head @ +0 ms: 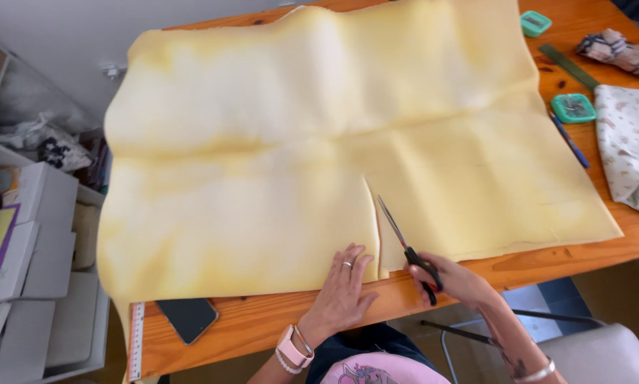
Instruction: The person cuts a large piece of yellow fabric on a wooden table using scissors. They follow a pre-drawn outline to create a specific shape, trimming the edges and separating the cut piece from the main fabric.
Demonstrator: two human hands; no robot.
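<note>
One sheet of soft yellow foam (262, 163), creased and partly slit, is spread over a wooden table (262, 323).

Black-handled scissors (407, 249) are gripped by the right hand (453, 279), fingers closed through the loops, blades lying in the cut. The foam's near edge is pressed flat by the left hand (344, 288), fingers spread. A dark phone (187, 318) lies nearby.
</note>
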